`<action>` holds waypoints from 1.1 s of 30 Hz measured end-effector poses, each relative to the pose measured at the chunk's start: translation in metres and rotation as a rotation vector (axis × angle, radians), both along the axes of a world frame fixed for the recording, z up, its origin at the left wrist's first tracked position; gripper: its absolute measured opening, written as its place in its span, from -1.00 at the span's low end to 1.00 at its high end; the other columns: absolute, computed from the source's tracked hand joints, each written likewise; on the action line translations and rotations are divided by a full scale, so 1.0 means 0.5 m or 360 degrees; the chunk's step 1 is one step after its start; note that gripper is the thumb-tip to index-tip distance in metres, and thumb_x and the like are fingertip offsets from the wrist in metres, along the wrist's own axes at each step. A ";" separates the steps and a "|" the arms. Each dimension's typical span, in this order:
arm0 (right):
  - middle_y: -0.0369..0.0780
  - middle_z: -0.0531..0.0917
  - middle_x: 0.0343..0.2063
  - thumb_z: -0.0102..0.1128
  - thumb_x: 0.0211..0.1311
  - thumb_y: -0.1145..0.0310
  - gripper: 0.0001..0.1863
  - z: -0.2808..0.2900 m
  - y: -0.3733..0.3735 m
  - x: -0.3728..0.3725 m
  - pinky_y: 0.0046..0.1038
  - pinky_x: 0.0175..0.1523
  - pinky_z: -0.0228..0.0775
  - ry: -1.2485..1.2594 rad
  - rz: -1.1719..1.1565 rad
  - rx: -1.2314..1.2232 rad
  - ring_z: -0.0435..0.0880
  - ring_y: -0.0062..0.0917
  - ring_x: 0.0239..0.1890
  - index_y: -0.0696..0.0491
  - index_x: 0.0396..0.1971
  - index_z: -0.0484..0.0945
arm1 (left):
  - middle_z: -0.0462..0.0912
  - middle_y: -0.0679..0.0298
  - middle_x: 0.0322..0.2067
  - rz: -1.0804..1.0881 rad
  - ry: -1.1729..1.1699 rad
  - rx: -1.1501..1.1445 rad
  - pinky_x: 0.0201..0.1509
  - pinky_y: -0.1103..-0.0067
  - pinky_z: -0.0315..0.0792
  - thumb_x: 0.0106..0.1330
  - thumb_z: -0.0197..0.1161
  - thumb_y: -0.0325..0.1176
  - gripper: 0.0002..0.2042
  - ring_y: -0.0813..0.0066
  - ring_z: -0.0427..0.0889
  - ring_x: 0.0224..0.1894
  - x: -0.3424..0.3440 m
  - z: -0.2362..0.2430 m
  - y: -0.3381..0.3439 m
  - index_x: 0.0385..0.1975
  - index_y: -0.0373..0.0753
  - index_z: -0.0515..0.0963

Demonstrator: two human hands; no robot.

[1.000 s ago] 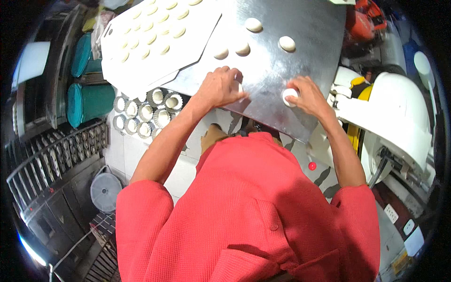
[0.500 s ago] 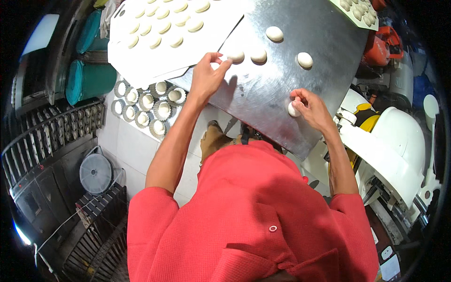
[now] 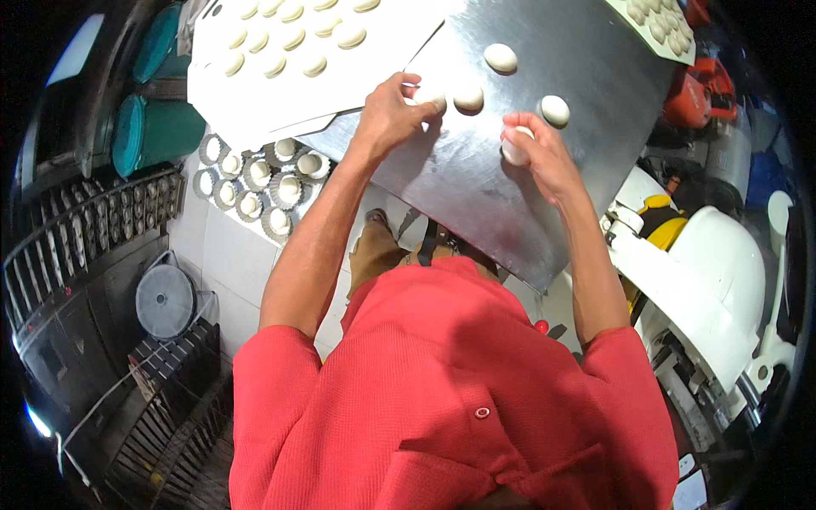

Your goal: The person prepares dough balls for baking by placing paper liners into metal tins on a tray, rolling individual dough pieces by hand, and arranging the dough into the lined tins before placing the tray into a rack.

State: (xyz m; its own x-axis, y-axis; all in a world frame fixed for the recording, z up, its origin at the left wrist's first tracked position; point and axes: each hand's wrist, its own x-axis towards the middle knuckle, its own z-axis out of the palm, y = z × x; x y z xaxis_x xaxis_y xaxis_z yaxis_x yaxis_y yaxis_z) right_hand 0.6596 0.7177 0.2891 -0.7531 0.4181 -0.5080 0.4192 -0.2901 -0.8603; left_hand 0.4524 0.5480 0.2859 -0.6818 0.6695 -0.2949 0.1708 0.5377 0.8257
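Observation:
Smooth white dough balls lie on the metal worktable. My left hand (image 3: 393,117) is at the table's left side, with thumb and fingers closed around a dough ball (image 3: 433,99). Just right of it rests another dough ball (image 3: 467,99), apart from both hands. My right hand (image 3: 544,157) has its fingers curled over a dough ball (image 3: 515,148), and part of that ball is hidden by the fingers. Farther back sits a loose dough ball (image 3: 501,58), and one more dough ball (image 3: 555,110) lies beyond my right hand.
A white board (image 3: 255,106) with rows of flattened dough pieces covers the far left. Below it, fluted metal molds (image 3: 287,191) hold small dough pieces. A pale tray (image 3: 653,38) of dough balls is at the far right. A white machine (image 3: 722,272) stands right of the metal worktable (image 3: 493,217).
My right hand has moved away from me and slightly left, its dough ball going along. My left hand has shifted right, onto the dough ball that was beside it.

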 end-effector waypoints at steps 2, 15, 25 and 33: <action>-0.26 0.69 -0.19 0.32 0.29 0.12 -0.60 0.007 -0.015 -0.074 -0.53 0.01 0.42 -0.0136 0.0022 0.0445 0.62 -0.59 -0.10 0.11 -0.04 0.61 | 0.67 0.21 -0.18 -0.0007 -0.0621 0.0201 -0.27 0.59 0.50 0.16 0.47 -0.24 -0.40 0.53 0.63 -0.23 -0.008 0.014 -0.035 0.18 -0.38 0.49; -0.38 0.57 -0.44 0.43 0.10 0.45 -0.71 0.060 -0.198 -0.188 -0.65 -0.39 0.34 -0.0082 0.0087 0.0668 0.50 -0.74 -0.47 0.01 -0.23 0.50 | 0.59 0.34 -0.16 0.0811 -0.0849 0.0519 -0.29 0.66 0.42 0.22 0.37 -0.44 -0.63 0.64 0.52 -0.27 -0.069 -0.082 -0.664 0.02 -0.19 0.47; -0.10 0.66 -0.24 0.35 0.18 0.27 -0.62 -0.266 -0.792 -0.702 -0.32 -0.05 0.47 0.0203 0.0822 0.0953 0.67 -0.33 -0.19 0.10 -0.08 0.47 | 0.71 -0.02 -0.15 0.1152 0.0232 -0.0575 0.01 0.27 0.54 0.13 0.35 -0.19 -0.53 0.00 0.72 -0.13 -0.591 -0.353 -1.065 0.03 -0.20 0.48; 0.01 0.61 -0.11 0.29 0.21 0.29 -0.58 -0.429 -0.793 -0.907 -0.15 0.05 0.44 0.0122 0.0959 0.1631 0.61 -0.09 -0.06 0.19 0.02 0.53 | 0.57 -0.08 0.02 0.0685 0.0447 -0.0697 0.08 0.23 0.54 0.17 0.28 -0.32 -0.56 -0.02 0.65 0.00 -0.661 -0.388 -1.080 0.08 -0.25 0.50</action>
State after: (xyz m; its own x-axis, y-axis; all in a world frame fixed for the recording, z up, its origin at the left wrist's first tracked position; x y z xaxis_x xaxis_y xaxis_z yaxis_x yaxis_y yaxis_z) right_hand 0.2063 0.3210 0.0748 -0.9812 0.1713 -0.0886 0.1896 0.7730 -0.6054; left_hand 0.1217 0.0082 0.0918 -0.9514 0.1803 -0.2497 0.0432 0.8809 0.4714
